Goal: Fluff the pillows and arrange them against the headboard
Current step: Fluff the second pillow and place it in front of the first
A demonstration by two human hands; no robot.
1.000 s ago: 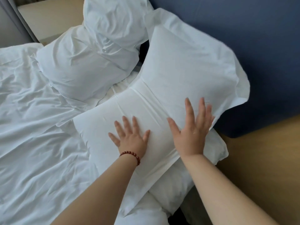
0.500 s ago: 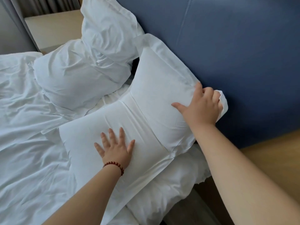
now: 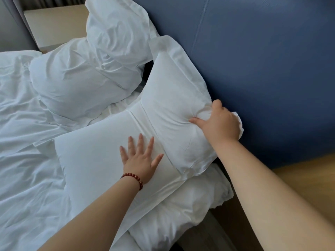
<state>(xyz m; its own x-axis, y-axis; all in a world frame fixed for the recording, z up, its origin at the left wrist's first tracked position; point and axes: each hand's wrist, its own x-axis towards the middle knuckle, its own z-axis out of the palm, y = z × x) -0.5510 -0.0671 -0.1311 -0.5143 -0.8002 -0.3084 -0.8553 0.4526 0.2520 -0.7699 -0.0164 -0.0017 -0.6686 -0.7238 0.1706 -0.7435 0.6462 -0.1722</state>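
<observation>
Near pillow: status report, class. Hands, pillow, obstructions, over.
Left hand flat on near pillow. Right hand grips its end at blue headboard. Far pillows alongside, nothing blocking.

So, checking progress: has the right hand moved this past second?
Yes. The right hand moved toward the blue headboard and now grips the pillow at its edge there.

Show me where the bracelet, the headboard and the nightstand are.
bracelet (image 3: 136, 178), head view, red beads at the wrist.
headboard (image 3: 262, 69), head view, blue padded panel.
nightstand (image 3: 54, 24), head view, beige top.

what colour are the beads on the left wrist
Dark red, a single strand bracelet round the left wrist; it shows plainly in the head view.
</observation>
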